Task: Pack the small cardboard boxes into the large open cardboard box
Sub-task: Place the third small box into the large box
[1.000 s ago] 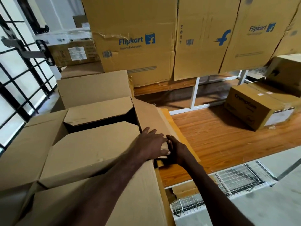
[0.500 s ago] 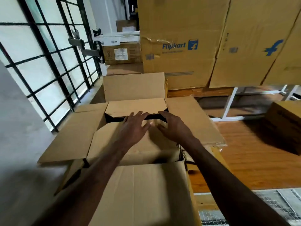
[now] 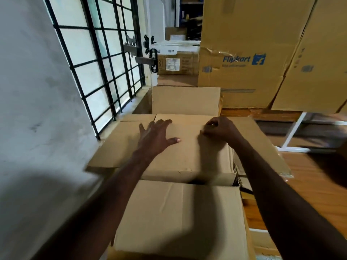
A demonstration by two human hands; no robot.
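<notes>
My left hand [image 3: 155, 136] lay flat, fingers [image 3: 165, 123] spread, on a small cardboard box [image 3: 185, 152] at frame centre in the large open box [image 3: 180, 216]; right hand [image 3: 218, 129] curled at its edge, grip unclear. Seating step, I judged; next press it down. Wooden floor [image 3: 308, 184] right, barred window [image 3: 105, 72] upper left.

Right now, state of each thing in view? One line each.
left hand: fingers spread flat, pressing on the small box
right hand: fingers curled, on the small box's right edge
small box: closed, inside the large box
large box: flaps open
Flipkart carton: closed, creased
</notes>
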